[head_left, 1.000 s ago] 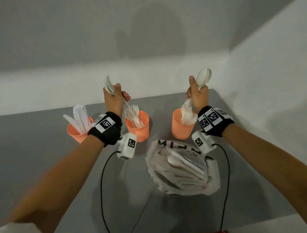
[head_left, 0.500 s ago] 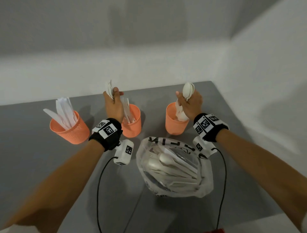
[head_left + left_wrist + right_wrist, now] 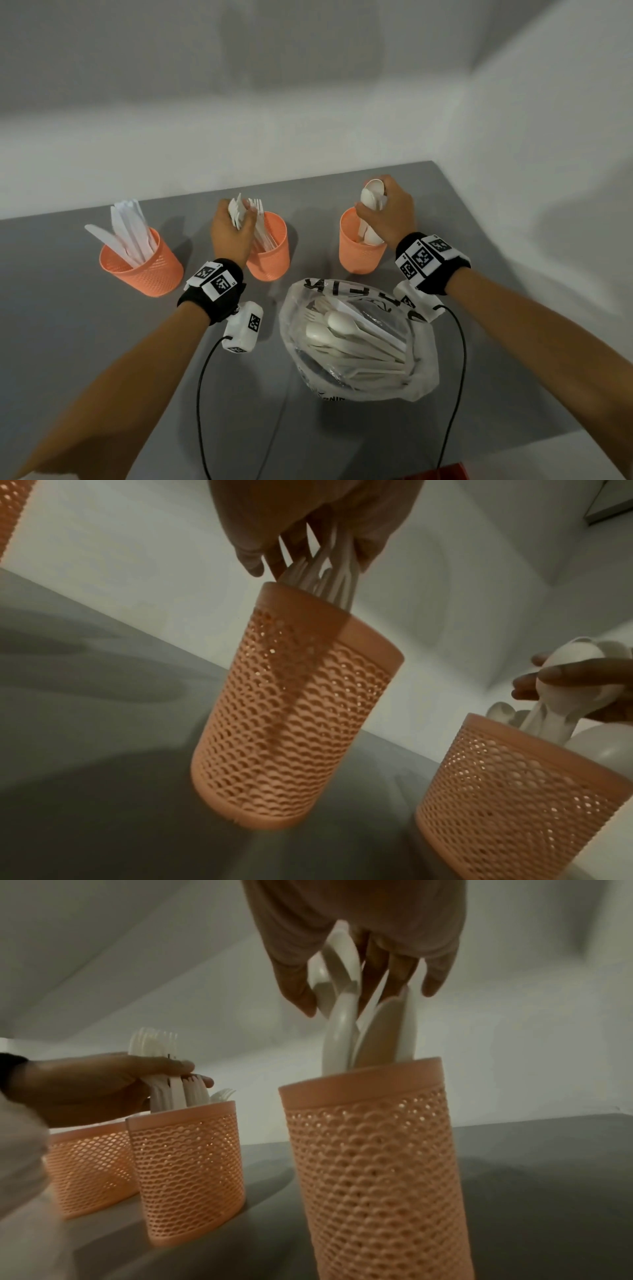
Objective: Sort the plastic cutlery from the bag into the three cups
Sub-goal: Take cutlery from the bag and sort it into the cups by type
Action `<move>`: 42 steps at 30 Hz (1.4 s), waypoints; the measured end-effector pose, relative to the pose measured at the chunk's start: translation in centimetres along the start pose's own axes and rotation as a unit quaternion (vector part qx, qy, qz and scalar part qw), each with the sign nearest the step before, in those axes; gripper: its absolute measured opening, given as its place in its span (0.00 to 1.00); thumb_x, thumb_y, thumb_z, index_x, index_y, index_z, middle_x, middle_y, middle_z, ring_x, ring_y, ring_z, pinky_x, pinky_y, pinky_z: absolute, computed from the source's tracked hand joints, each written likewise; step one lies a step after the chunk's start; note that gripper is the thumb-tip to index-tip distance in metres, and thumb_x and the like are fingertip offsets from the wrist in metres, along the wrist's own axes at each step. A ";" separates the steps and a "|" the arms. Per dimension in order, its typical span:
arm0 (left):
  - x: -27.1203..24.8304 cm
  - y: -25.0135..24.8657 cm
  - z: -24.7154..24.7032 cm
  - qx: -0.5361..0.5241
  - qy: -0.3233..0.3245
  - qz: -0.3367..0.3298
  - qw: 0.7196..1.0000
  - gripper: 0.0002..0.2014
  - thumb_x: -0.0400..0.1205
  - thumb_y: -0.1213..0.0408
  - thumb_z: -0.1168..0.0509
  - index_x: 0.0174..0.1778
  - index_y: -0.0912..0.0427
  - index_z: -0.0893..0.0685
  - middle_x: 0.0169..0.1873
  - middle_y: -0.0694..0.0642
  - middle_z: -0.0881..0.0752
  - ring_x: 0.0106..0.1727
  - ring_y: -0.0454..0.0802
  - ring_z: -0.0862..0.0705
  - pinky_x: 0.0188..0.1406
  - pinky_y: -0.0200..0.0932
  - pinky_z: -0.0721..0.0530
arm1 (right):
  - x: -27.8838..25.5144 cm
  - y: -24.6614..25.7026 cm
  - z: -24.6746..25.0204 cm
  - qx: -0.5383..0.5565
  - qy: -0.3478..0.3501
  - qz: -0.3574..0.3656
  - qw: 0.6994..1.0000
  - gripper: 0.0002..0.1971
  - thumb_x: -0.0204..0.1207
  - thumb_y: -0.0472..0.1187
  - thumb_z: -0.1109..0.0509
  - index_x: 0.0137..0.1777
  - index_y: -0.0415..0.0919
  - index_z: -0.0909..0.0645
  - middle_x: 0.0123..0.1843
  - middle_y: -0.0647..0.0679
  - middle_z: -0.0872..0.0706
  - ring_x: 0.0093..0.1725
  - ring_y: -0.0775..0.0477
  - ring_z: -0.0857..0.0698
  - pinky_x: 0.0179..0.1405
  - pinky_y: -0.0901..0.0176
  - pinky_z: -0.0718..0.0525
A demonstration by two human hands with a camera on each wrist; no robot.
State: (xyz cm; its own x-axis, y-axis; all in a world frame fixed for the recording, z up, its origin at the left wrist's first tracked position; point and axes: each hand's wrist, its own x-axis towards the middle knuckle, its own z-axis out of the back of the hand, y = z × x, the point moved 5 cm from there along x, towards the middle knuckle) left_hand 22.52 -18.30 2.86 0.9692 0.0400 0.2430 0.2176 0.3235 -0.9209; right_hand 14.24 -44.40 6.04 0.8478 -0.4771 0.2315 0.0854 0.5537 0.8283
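Cutlery (image 3: 356,339) is partly in the bag (image 3: 359,342), nearest you on the grey table (image 3: 85,325): white spoons, forks and at least one knife lie loose inside the clear plastic, mouth of the bag facing the cups. Two black cables (image 3: 202,394) run from your wrist units toward you, either side of the bag. A red object (image 3: 442,472) shows at the near table edge, too cut off to identify.

Beyond the bag, three orange mesh cups stand in a row, all upright.

Your left hand (image 3: 229,233) is over the middle cup (image 3: 269,253), fingers curled around a bunch of forks (image 3: 239,214). Their handles are down inside the cup, prongs sticking up above your grip. More forks already stand in that cup beside them.

Your right hand (image 3: 390,212) is over the right cup (image 3: 359,253), gripping a bunch of spoons (image 3: 371,198) by the bowls between thumb and fingers. Handles are down inside the cup, with other spoons standing next to them.

Left cup (image 3: 140,267) holds knives (image 3: 126,233), blades up and fanned to the left. Neither hand touches it.

Behind the cups the table ends at a plain white wall (image 3: 308,85).
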 end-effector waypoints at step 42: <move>-12.1 -6.9 0.4 0.114 0.274 -0.083 0.951 0.05 0.78 0.64 0.33 0.42 0.60 0.13 0.53 0.63 0.18 0.58 0.54 0.24 0.63 0.45 0.27 | -17.2 4.3 -1.1 -0.371 0.463 -0.010 0.805 0.23 0.77 0.49 0.33 0.67 0.34 0.24 0.65 0.41 0.19 0.65 0.41 0.21 0.63 0.54 0.26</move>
State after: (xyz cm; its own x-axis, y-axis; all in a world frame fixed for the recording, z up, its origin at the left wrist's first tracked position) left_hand 9.24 -20.60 6.40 0.8516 -0.5087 0.1264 0.4031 0.4814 -0.7783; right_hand 0.57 -33.06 5.04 0.8393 0.0318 -0.5427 0.1025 0.9711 0.2155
